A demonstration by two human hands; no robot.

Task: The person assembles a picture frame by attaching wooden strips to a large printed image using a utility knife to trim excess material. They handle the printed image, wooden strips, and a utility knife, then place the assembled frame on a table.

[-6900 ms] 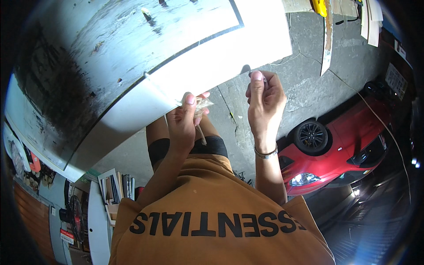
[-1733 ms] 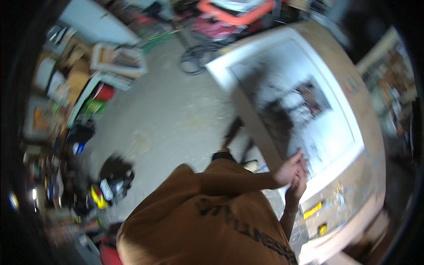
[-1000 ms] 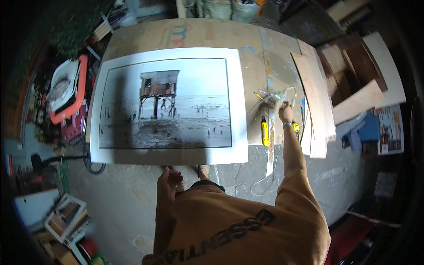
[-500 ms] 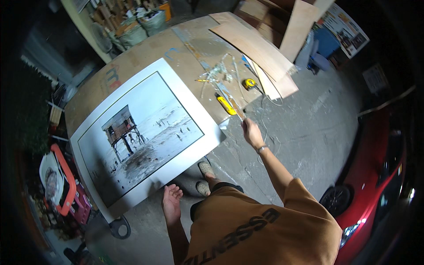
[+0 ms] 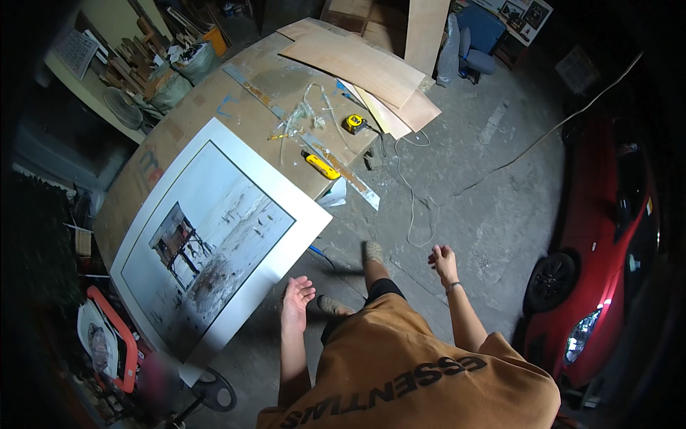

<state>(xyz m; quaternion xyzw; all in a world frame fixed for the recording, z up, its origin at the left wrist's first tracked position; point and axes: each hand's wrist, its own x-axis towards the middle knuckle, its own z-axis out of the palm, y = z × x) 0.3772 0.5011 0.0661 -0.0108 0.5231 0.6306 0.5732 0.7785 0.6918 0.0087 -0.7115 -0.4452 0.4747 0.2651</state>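
Note:
A framed picture (image 5: 246,207) with a wide white mat lies slanted on the cardboard-covered table (image 5: 189,107), its near side overhanging the edge. It shows a stilted hut on pale ground. Beside its near right edge is my left hand (image 5: 296,304), palm up, fingers stretched and nothing in it. Out over the floor, away from the table, my right hand (image 5: 444,264) hangs with loosely bent fingers and holds nothing visible. A long metal ruler (image 5: 350,176) sticks out past the table's edge. Near it are a yellow utility knife (image 5: 322,166) and a yellow tape measure (image 5: 354,124).
Thin wooden boards (image 5: 357,68) lie at the table's far right. A pale cord (image 5: 411,193) trails over the concrete floor. A red car (image 5: 607,243) stands at the right, a blue chair (image 5: 477,53) at the back. Wood offcuts (image 5: 139,68) fill bags at the far left.
My right hand has left the end of the ruler and moved down and right over the floor. My left hand stays beside the picture. The view has shifted, and one foot has stepped ahead.

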